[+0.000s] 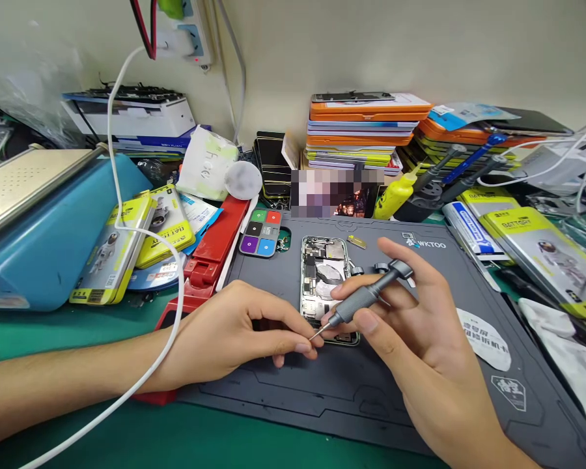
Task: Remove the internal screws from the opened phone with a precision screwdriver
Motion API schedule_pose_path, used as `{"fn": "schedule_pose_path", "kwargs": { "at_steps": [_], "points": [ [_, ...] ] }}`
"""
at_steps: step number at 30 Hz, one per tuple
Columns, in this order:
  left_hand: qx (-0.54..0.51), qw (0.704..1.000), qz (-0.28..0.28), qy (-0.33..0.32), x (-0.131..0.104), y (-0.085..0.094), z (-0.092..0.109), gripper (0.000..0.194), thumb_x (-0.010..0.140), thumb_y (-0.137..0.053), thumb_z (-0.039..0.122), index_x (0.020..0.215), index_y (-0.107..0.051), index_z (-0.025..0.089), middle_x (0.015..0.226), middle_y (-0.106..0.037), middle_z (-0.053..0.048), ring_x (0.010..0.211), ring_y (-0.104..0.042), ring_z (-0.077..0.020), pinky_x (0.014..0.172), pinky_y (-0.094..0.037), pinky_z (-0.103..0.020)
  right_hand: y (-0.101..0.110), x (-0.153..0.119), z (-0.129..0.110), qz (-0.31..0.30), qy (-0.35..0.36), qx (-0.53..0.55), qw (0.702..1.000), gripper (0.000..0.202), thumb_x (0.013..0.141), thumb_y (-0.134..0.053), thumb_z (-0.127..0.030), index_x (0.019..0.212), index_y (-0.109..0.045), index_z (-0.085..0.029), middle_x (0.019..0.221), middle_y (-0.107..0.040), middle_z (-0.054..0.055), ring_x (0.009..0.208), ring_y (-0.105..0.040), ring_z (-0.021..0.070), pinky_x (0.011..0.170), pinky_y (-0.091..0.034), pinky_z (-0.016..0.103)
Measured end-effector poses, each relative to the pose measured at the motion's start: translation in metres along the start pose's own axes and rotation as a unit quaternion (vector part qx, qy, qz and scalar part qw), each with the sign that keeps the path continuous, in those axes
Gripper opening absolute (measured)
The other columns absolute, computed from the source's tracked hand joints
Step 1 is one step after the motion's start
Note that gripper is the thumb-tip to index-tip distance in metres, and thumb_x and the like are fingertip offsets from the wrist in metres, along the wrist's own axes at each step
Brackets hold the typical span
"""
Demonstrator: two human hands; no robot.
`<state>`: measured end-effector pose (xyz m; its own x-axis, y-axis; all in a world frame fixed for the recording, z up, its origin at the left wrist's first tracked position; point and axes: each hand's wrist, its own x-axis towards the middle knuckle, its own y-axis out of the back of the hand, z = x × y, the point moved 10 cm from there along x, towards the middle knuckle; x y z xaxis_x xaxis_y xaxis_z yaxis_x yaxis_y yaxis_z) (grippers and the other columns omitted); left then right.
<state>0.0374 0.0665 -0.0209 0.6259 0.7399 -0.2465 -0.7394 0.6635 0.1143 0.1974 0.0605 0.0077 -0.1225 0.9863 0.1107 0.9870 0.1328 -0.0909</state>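
Note:
A grey precision screwdriver (359,301) lies slanted between the fingers of my right hand (420,352), its thin shaft pointing down and left. Its tip meets the pinched thumb and forefinger of my left hand (254,332); whatever is between those fingertips is too small to make out. Behind both hands an opened phone (317,268) rests on the dark grey repair mat (293,384), its inner parts exposed. My fingers hide part of its lower half. A small yellow-and-metal piece (357,242) lies on the mat beyond the phone.
A coloured screw tray (260,233) sits at the mat's upper left, near a long red tool (209,254). A white cable (151,365) crosses over my left forearm. Battery packs (542,254) flank the mat. Stacked boxes (366,130) and a yellow bottle (395,194) stand behind.

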Motion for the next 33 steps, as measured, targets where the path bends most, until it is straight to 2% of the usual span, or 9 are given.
{"fn": "schedule_pose_path", "kwargs": {
  "at_steps": [8, 15, 18, 23, 33],
  "points": [
    [0.023, 1.000, 0.006, 0.000, -0.0001, 0.0002, 0.0013, 0.020, 0.101, -0.068, 0.023, 0.109, -0.086, 0.020, 0.101, -0.085, -0.003, 0.067, -0.070, -0.0082, 0.065, -0.056, -0.015, 0.0023, 0.0010, 0.0019, 0.008, -0.011, 0.000, 1.000, 0.049, 0.107, -0.061, -0.025, 0.149, -0.047, -0.046, 0.106, -0.073, 0.001, 0.080, -0.077, 0.0122, 0.077, -0.068, 0.023],
    [0.008, 1.000, 0.018, 0.001, -0.0002, 0.0021, 0.0017, 0.020, 0.101, -0.069, 0.026, 0.108, -0.087, 0.022, 0.105, -0.085, -0.002, 0.070, -0.070, -0.0085, 0.069, -0.059, -0.016, 0.0034, 0.0017, 0.0028, 0.017, -0.010, 0.003, 1.000, 0.046, 0.107, -0.062, -0.028, 0.146, -0.046, -0.046, 0.109, -0.073, 0.001, 0.081, -0.079, 0.0152, 0.081, -0.070, 0.031],
    [0.008, 1.000, 0.020, 0.003, -0.0001, 0.0027, 0.0003, 0.020, 0.101, -0.070, 0.029, 0.106, -0.087, 0.022, 0.105, -0.085, -0.002, 0.070, -0.070, -0.0087, 0.069, -0.059, -0.016, 0.0017, 0.0026, 0.0038, 0.012, -0.014, 0.009, 1.000, 0.044, 0.106, -0.062, -0.028, 0.144, -0.047, -0.045, 0.108, -0.073, 0.000, 0.081, -0.079, 0.0148, 0.080, -0.070, 0.030],
    [0.018, 1.000, 0.011, 0.002, -0.0005, 0.0015, 0.0000, 0.021, 0.103, -0.067, 0.026, 0.110, -0.087, 0.025, 0.106, -0.085, 0.000, 0.070, -0.071, -0.0077, 0.069, -0.058, -0.015, 0.0006, 0.0043, 0.0059, 0.006, -0.023, 0.023, 0.999, 0.044, 0.105, -0.064, -0.027, 0.143, -0.049, -0.043, 0.106, -0.073, 0.000, 0.079, -0.078, 0.0140, 0.077, -0.070, 0.028],
    [0.017, 1.000, 0.017, 0.005, -0.0026, 0.0025, 0.0024, 0.022, 0.103, -0.066, 0.024, 0.112, -0.087, 0.026, 0.107, -0.085, 0.000, 0.069, -0.071, -0.0079, 0.067, -0.058, -0.015, 0.0055, 0.0046, 0.0052, 0.023, -0.018, 0.030, 0.999, 0.045, 0.103, -0.066, -0.029, 0.142, -0.051, -0.045, 0.105, -0.076, 0.003, 0.083, -0.079, 0.0204, 0.078, -0.073, 0.038]
  ]
}}
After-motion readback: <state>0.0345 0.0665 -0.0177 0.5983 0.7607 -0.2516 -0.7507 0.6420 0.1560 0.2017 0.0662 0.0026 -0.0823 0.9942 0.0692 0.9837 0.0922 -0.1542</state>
